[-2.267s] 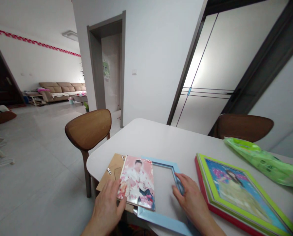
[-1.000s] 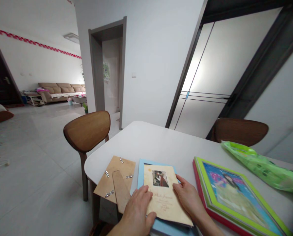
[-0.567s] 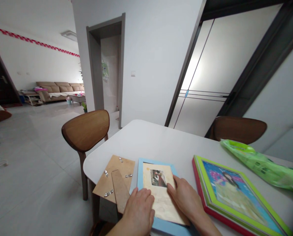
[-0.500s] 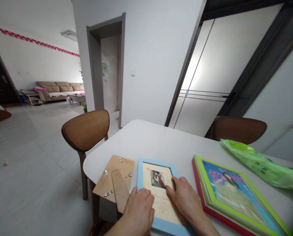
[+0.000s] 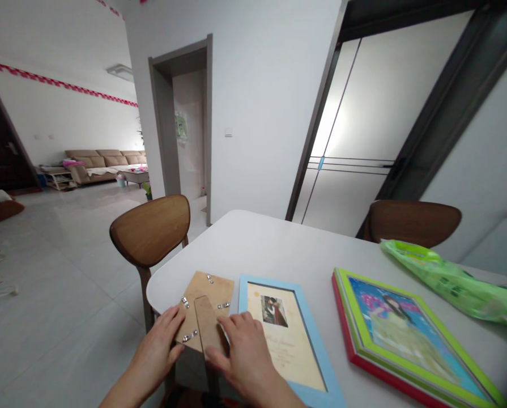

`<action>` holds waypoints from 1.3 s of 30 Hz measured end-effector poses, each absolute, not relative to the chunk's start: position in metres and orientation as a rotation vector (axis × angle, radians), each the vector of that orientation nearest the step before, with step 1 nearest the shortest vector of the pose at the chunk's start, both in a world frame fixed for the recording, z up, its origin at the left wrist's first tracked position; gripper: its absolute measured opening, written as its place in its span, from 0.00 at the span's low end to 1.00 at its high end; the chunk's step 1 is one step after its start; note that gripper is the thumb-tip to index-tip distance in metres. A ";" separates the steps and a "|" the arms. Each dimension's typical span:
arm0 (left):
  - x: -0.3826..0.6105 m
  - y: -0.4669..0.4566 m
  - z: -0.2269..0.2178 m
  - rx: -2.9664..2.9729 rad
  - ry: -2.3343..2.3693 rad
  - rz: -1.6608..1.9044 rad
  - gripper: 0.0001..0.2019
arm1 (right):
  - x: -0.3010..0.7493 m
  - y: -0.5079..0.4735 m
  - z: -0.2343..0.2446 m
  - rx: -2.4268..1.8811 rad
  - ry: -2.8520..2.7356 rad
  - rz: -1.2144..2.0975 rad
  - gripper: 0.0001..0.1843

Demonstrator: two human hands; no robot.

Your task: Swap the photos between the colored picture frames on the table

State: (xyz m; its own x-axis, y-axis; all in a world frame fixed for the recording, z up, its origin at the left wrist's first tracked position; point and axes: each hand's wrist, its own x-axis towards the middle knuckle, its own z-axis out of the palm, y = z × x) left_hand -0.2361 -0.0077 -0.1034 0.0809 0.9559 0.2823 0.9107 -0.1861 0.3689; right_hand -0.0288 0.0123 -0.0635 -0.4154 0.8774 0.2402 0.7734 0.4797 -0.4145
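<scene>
A brown picture frame backing board [image 5: 219, 288] with metal clips and a fold-out stand [image 5: 205, 318] lies at the table's near left edge, partly overhanging it. My left hand [image 5: 157, 345] grips its left edge, fingers at the side and thumb near the lower edge. From the right, my right hand [image 5: 247, 351] takes hold of the board around the stand, thumb and fingers on either side. Just right of this hand lies a light blue picture frame [image 5: 310, 323], face up, around a cream sheet with a small photo [image 5: 274, 311]; the hand covers part of its left side.
A green picture frame [image 5: 406, 334] lies on a red-edged one at the right of the white table [image 5: 270, 243]. Behind it is a green plastic bag [image 5: 457, 286]. Wooden chairs stand at the left [image 5: 151, 229] and far right [image 5: 414, 222].
Both hands have moved left, off the blue picture frame and onto the backing board. The photo frame now lies with neither hand gripping it.
</scene>
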 end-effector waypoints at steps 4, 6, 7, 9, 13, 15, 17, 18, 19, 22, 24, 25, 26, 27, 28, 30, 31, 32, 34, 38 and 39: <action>-0.235 -0.004 -0.101 2.303 1.958 0.851 0.17 | -0.058 0.012 -0.064 -1.380 -2.274 0.333 0.19; -0.229 -0.006 -0.094 2.350 1.921 0.940 0.16 | -0.051 0.013 -0.060 -1.334 -2.216 0.393 0.20; -0.224 -0.007 -0.089 2.375 1.889 0.979 0.16 | -0.043 0.013 -0.056 -1.309 -2.189 0.421 0.21; -0.209 -0.010 -0.081 2.422 1.794 1.038 0.16 | -0.019 0.011 -0.049 -1.276 -2.152 0.455 0.20; -0.160 -0.013 -0.072 2.475 1.569 1.009 0.19 | 0.041 0.005 -0.047 -1.325 -2.135 0.486 0.18; -0.135 -0.011 -0.070 2.472 1.494 0.885 0.20 | 0.068 0.004 -0.053 -1.409 -2.135 0.495 0.18; -0.114 -0.009 -0.069 2.447 1.455 0.752 0.22 | 0.089 0.002 -0.060 -1.484 -2.142 0.495 0.18; -0.107 -0.008 -0.068 2.429 1.449 0.699 0.22 | 0.097 0.002 -0.063 -1.507 -2.147 0.489 0.18; -0.101 -0.007 -0.068 2.412 1.450 0.657 0.22 | 0.102 0.002 -0.066 -1.520 -2.153 0.479 0.18; -0.093 -0.005 -0.068 2.385 1.461 0.581 0.22 | 0.110 0.003 -0.074 -1.525 -2.170 0.429 0.19; -0.093 -0.005 -0.070 2.391 1.464 0.564 0.21 | 0.112 0.004 -0.080 -1.518 -2.175 0.392 0.19; -0.094 -0.004 -0.071 2.398 1.463 0.557 0.21 | 0.112 0.005 -0.083 -1.513 -2.178 0.372 0.19; -0.095 -0.004 -0.072 2.405 1.465 0.550 0.19 | 0.112 0.006 -0.086 -1.507 -2.179 0.352 0.19; -0.096 -0.004 -0.073 2.408 1.469 0.541 0.18 | 0.112 0.006 -0.089 -1.502 -2.180 0.330 0.19; -0.097 -0.004 -0.074 2.409 1.474 0.532 0.16 | 0.112 0.006 -0.091 -1.498 -2.180 0.308 0.19; -0.098 -0.003 -0.074 2.410 1.482 0.523 0.13 | 0.113 0.006 -0.095 -1.493 -2.186 0.271 0.19; -0.098 -0.002 -0.073 2.413 1.482 0.523 0.11 | 0.113 0.006 -0.097 -1.490 -2.192 0.258 0.19; -0.098 -0.001 -0.073 2.417 1.482 0.525 0.09 | 0.113 0.005 -0.098 -1.486 -2.198 0.247 0.19; -0.098 0.001 -0.072 2.420 1.481 0.528 0.06 | 0.113 0.004 -0.099 -1.477 -2.211 0.231 0.18; -0.098 0.001 -0.068 2.407 1.483 0.549 0.05 | 0.111 0.003 -0.098 -1.453 -2.239 0.209 0.17; -0.098 0.000 -0.068 2.403 1.475 0.565 0.05 | 0.111 0.004 -0.097 -1.451 -2.245 0.203 0.16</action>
State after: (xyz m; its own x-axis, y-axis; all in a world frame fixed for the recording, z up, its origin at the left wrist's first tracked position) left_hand -0.0977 0.0002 -0.0675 0.4075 0.8937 0.1875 0.7904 -0.4481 0.4177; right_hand 0.1109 0.0039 -0.0969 -0.3401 0.8929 0.2949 0.8257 0.4337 -0.3608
